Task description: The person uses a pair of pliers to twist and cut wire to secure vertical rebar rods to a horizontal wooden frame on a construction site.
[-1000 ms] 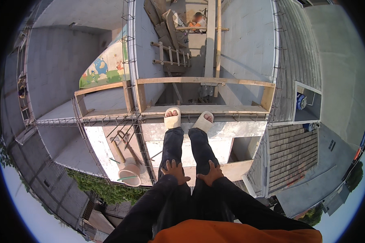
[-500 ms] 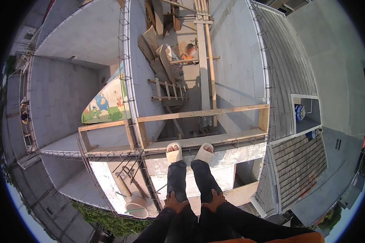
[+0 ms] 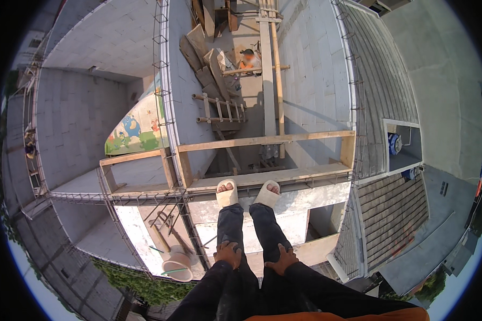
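My left hand [image 3: 228,254] rests on the left leg of my dark trousers [image 3: 231,227], near the knee, fingers spread over the cloth. On the other leg lies my right hand [image 3: 283,261], its fingers apart as well. Neither hand holds anything that I can see. Beyond them my feet, in pale slide sandals [image 3: 226,196], stand on top of a narrow wall ledge [image 3: 300,205]. Just past the toes runs a timber frame [image 3: 268,140] of long boards with short uprights.
A deep room drops away beyond the timber, with a bamboo ladder [image 3: 219,111], stacked boards [image 3: 201,53], long poles [image 3: 277,80] and a person [image 3: 248,59] low down. Steel rebar cages [image 3: 166,91] top the walls. A bucket [image 3: 177,266] stands at lower left; tiled roofing [image 3: 391,214] lies right.
Both hands have slid a little farther up the picture along my legs, still spread. The surroundings have shifted slightly in view, and the person below has changed posture a little.
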### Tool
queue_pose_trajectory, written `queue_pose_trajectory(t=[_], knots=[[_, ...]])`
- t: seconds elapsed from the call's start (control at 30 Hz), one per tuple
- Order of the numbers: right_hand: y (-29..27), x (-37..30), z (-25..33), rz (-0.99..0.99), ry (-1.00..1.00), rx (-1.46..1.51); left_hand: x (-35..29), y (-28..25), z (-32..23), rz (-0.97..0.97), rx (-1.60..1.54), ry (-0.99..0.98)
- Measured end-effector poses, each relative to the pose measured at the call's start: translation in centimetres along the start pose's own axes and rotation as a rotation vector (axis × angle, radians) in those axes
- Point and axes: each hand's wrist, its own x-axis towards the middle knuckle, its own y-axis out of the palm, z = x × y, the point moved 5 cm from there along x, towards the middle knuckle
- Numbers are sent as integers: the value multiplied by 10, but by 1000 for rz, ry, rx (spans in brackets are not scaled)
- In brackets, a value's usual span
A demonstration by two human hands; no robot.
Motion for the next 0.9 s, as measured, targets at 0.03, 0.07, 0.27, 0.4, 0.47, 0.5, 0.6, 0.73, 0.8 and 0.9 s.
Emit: queue_pose_trajectory(t=[0.03, 0.07, 0.27, 0.4, 0.47, 0.5, 0.6, 0.73, 0.8, 0.9], knots=[[1, 1, -1, 5, 10, -6, 1, 1, -1, -8, -4, 16], [0, 1, -2, -10, -7, -1, 2, 2, 0, -8, -9, 18], [2, 5, -6, -16, -15, -16, 6, 9, 4, -49, -37, 32], [3, 5, -6, -22, -20, -34, 6, 10, 5, -51, -34, 27], [3, 5, -6, -24, -21, -39, 5, 9, 4, -57, -50, 56], [3, 5, -6, -24, -21, -38, 4, 9, 4, -53, -47, 35], [2, 4, -6, -30, -26, -34, 3, 8, 3, -62, -58, 45], [3, 3, -7, -4, -12, -22, 2, 8, 2, -71, -52, 67], [3, 3, -6, 7, -9, -30, 2, 8, 3, -72, -45, 53], [3, 3, -6, 16, -1, -33, 2, 7, 3, -70, -47, 61]])
